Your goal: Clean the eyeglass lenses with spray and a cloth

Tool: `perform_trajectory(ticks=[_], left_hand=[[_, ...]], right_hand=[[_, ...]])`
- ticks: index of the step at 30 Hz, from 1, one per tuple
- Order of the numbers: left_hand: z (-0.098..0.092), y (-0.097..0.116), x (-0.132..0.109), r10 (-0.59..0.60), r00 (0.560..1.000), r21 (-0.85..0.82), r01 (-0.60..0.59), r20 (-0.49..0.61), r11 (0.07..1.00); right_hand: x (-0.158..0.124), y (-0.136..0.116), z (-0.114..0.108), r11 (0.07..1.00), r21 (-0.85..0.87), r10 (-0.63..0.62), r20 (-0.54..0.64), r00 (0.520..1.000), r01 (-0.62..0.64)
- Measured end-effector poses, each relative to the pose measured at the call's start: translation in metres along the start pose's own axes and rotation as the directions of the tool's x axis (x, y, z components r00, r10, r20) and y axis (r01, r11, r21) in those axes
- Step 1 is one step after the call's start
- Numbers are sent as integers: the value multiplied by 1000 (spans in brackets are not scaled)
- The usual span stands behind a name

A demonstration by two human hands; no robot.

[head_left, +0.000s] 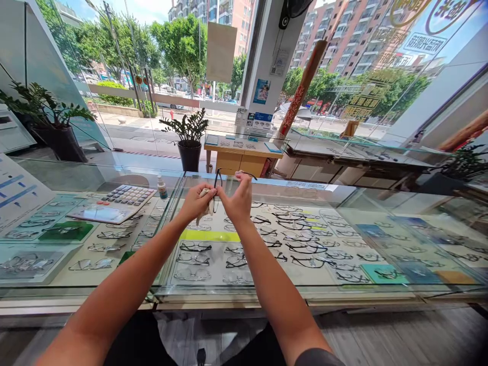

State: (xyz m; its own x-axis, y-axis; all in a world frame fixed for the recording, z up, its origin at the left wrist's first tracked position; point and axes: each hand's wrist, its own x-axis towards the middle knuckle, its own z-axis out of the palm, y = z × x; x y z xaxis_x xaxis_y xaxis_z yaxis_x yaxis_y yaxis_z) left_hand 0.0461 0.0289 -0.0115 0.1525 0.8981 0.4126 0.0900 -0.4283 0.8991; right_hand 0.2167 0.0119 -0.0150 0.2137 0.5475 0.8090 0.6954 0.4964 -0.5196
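Note:
My left hand (194, 203) is closed on a small beige cloth (206, 204), just above the glass counter. Dark-framed glasses (217, 179) are held up between my hands, seen nearly edge-on. My right hand (238, 201) grips them, its thumb at the frame near my left fingertips and its other fingers by a temple arm that points right. Beneath both hands, many pairs of glasses (308, 248) lie in rows inside the glass display case (282, 291).
On the counter at the left are a calculator (127, 194), a tablet (95, 213) and a small spray bottle (162, 188). Potted plants (189, 155) and a wooden display table (229, 161) stand beyond the counter, before large windows.

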Motion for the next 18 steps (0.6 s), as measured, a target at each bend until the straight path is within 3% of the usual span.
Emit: perform_trajectory(ticks=[12,18], left_hand=[[-4,-6,5,8,991,-94,-20,-131,995],[-14,-6,12,-35,956,-159,-12,-291,987]], right_hand=[[0,4,-2,989,-145,46,78,996,-34],[-3,6,0,972,-219,126,172,977,-87]])
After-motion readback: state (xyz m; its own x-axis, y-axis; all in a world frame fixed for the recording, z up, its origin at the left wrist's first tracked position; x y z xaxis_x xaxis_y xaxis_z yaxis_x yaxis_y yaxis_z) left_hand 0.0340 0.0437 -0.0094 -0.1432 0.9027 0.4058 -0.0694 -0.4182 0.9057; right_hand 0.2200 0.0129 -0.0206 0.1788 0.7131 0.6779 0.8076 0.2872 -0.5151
